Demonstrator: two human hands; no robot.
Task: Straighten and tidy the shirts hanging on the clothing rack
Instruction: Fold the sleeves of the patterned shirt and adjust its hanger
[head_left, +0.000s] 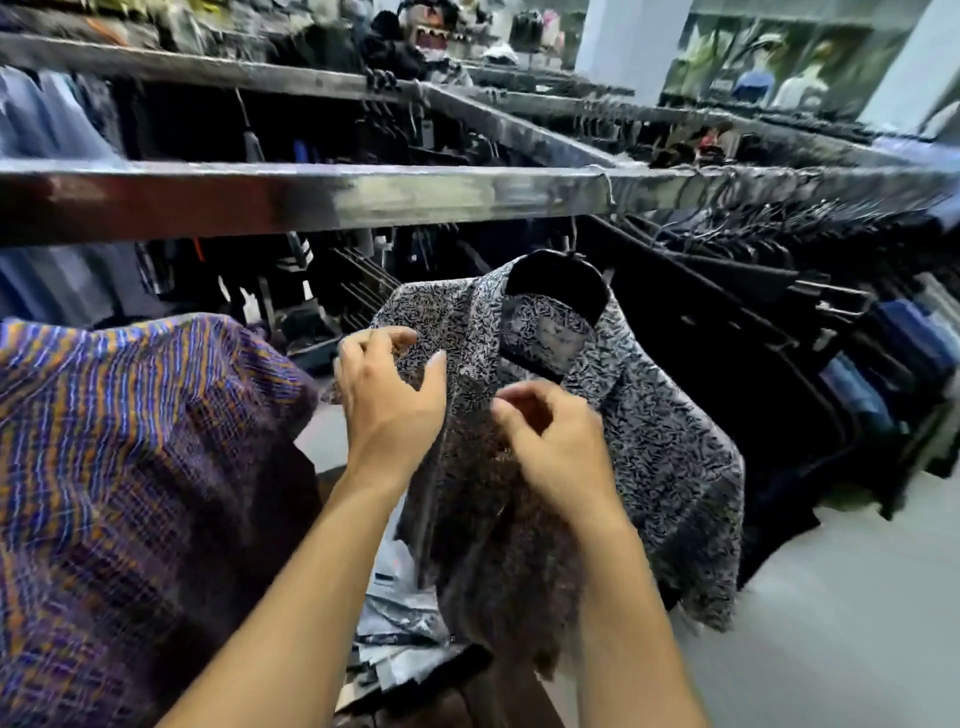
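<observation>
A grey shirt with a dense black speckled print (660, 447) hangs on a black hanger (563, 283) from the metal rail (322, 200). My left hand (387, 395) is at the shirt's left front near the collar, fingers curled with the thumb raised, apparently pinching the fabric edge. My right hand (553, 441) is at the front placket just below the collar, fingers curled in on the cloth. Motion blur hides the exact grip of both hands. A purple, blue and orange striped shirt (130, 493) hangs to the left.
Dark garments on black hangers (753, 322) crowd the rail to the right. Further rails (509, 130) and clothes run behind. Light plastic bags (405, 618) lie low under the shirt. Pale floor (841, 613) shows at the lower right.
</observation>
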